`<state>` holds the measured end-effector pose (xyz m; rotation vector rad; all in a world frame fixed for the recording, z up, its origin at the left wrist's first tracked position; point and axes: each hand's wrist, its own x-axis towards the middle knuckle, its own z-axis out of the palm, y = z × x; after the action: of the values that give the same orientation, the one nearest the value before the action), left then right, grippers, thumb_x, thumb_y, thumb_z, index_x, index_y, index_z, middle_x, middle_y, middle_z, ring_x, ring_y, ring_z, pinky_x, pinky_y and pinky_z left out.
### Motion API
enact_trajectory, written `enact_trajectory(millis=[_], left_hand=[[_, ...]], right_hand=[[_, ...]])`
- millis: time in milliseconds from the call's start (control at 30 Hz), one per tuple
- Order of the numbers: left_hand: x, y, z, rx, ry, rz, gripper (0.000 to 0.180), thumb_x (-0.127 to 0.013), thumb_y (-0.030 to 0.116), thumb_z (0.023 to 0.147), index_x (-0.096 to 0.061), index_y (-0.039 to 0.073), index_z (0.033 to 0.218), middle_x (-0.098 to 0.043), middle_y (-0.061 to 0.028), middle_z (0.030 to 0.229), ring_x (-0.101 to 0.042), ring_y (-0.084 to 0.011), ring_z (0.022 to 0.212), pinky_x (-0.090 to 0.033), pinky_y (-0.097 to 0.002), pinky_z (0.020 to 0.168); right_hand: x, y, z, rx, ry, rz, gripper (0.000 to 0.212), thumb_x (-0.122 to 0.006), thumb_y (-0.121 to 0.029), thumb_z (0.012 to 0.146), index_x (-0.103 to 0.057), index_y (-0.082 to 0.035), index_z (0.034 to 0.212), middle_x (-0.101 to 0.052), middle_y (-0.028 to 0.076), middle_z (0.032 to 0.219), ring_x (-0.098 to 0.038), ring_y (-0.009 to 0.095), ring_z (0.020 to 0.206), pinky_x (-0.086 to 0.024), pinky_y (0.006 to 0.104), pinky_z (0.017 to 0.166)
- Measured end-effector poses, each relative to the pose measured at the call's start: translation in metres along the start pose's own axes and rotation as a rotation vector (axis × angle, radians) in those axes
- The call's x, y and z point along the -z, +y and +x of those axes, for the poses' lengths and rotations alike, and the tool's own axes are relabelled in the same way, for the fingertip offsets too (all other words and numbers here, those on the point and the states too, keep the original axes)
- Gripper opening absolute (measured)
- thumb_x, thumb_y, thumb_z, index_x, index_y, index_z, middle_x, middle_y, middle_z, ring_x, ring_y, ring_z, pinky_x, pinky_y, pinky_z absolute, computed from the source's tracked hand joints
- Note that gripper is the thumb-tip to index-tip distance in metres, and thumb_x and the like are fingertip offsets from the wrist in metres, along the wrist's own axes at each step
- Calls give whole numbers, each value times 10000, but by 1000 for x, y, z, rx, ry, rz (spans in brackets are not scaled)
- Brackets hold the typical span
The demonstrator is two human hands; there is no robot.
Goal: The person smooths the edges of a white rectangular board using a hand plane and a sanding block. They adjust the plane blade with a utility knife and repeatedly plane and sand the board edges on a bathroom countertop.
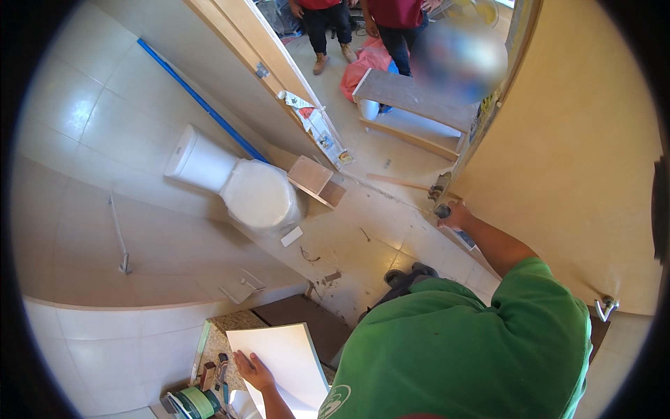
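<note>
My left hand [255, 370] lies with fingers stretched out on a white panel [300, 349]. The panel rests over a speckled countertop [222, 335] at the lower left. My right hand [455, 216] reaches out to the right, its fingers closed around a dark, round-ended thing [442, 211]. That thing is beside the lower end of the door frame, and its kind cannot be made out. Close by is a metal fitting [439, 187]. The large tan door [579, 133] stands along my right side, with a metal lever-shaped fitting [606, 307] on it.
A toilet [259, 194] stands left, a small wooden box [312, 176] beside it. A blue pole [202, 105] leans on the wall. Debris [332, 277] dots the floor. A wooden bench [415, 98] and people [328, 28] are beyond the doorway. Green tape [195, 403] lies lower left.
</note>
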<state>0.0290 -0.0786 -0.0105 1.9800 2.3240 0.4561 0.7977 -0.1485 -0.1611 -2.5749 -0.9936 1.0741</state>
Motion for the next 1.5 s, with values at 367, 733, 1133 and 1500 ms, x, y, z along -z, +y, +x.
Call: enact_trajectory(millis=[367, 733, 1133, 1500], left_hand=[[-11, -25, 5, -62, 6, 49, 650, -482, 438, 1068, -488, -58, 1489, -412, -241, 1600, -369, -398, 1494, -253, -488, 1254], [9, 10, -3, -69, -16, 16, 614, -507, 387, 1071, -510, -96, 1451, -464, -292, 1540, -399, -432, 1460, -262, -485, 1237], [27, 39, -8, -143, 79, -28, 591, -544, 393, 1063, -590, -118, 1356, -552, -325, 1436, -491, -476, 1362, -342, -500, 1189], [36, 47, -7, -130, 58, 48, 581, -542, 389, 1053, -597, -96, 1367, -563, -321, 1428, -493, -481, 1368, -342, -498, 1195]], right_hand=[[22, -29, -23, 182, 79, 80, 961, -893, -523, 682, -543, 8, 1403, -450, 318, 1384, -536, 466, 1272, -458, 457, 1092], [138, -149, -130, 805, 598, 384, 814, -944, -387, 698, -558, -2, 1303, -394, 182, 1244, -437, 332, 1261, -410, 392, 1070], [283, -204, -241, 1333, 798, 1174, 1107, -951, -596, 568, -412, -48, 1365, -586, 116, 983, -635, 198, 843, -565, 307, 655], [294, -210, -240, 1154, 779, 1441, 1032, -914, -556, 592, -454, -2, 1330, -633, 123, 900, -670, 168, 718, -577, 279, 639]])
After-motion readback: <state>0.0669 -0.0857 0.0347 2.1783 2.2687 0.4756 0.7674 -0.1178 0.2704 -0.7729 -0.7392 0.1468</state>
